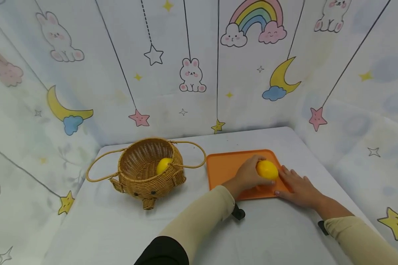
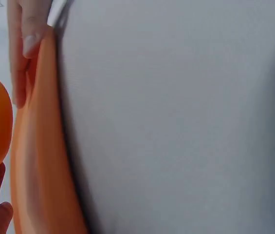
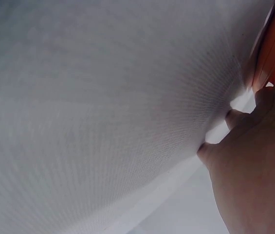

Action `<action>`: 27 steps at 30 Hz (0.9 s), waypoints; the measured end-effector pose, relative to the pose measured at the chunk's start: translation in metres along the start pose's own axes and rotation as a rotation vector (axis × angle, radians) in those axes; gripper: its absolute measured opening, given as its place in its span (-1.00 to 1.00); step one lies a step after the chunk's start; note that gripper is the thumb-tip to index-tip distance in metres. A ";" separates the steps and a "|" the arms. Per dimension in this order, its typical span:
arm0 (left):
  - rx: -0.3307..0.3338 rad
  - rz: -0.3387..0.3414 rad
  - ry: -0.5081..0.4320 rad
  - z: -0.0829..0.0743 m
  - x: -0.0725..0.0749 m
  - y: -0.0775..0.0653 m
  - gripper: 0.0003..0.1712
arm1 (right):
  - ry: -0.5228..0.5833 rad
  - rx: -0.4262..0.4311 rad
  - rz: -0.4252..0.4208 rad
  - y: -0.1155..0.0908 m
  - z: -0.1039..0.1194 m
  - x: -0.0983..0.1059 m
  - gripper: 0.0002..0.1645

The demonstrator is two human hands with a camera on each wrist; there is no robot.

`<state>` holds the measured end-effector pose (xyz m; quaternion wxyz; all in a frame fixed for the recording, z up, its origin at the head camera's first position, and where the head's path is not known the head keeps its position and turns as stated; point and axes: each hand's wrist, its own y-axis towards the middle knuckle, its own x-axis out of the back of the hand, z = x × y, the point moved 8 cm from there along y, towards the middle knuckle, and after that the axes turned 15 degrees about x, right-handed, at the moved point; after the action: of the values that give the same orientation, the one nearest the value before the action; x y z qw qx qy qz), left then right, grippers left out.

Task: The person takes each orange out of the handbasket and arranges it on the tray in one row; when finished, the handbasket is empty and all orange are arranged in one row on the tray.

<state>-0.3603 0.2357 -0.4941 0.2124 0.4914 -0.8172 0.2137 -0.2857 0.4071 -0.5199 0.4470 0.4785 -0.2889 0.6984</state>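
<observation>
My left hand (image 1: 251,173) holds a yellow lemon-like fruit (image 1: 267,170) over the right part of an orange tray (image 1: 223,165). Its fingers and thumb curve round the fruit, whose smooth orange-yellow side fills the left edge of the left wrist view. At the tray's near right corner rests my right hand (image 1: 300,187), fingers spread and mostly straight, touching the rim. In the right wrist view, some fingertips press on the white cloth beside the tray edge (image 3: 272,46). A second yellow fruit (image 1: 164,165) lies inside the wicker basket (image 1: 149,186), partly hidden by its wall.
The basket stands left of the tray, with an animal face on its front and two loop handles (image 1: 199,147) reaching out sideways. A white cloth (image 1: 119,228) covers the table. Behind and beside it hang patterned curtains (image 1: 119,36).
</observation>
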 end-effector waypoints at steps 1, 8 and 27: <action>0.002 0.004 -0.028 0.000 0.002 -0.001 -0.05 | -0.004 0.000 0.001 0.000 0.000 0.000 0.22; 0.007 0.070 -0.213 -0.007 0.029 -0.018 -0.07 | -0.003 -0.017 0.014 0.001 -0.001 -0.002 0.24; -0.071 0.021 -0.297 -0.011 0.193 -0.076 -0.03 | -0.009 0.030 -0.018 0.001 -0.001 -0.003 0.20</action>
<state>-0.3736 0.0723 -0.3670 0.1041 0.5012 -0.8517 0.1117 -0.2866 0.4060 -0.5230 0.4448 0.4910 -0.2761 0.6963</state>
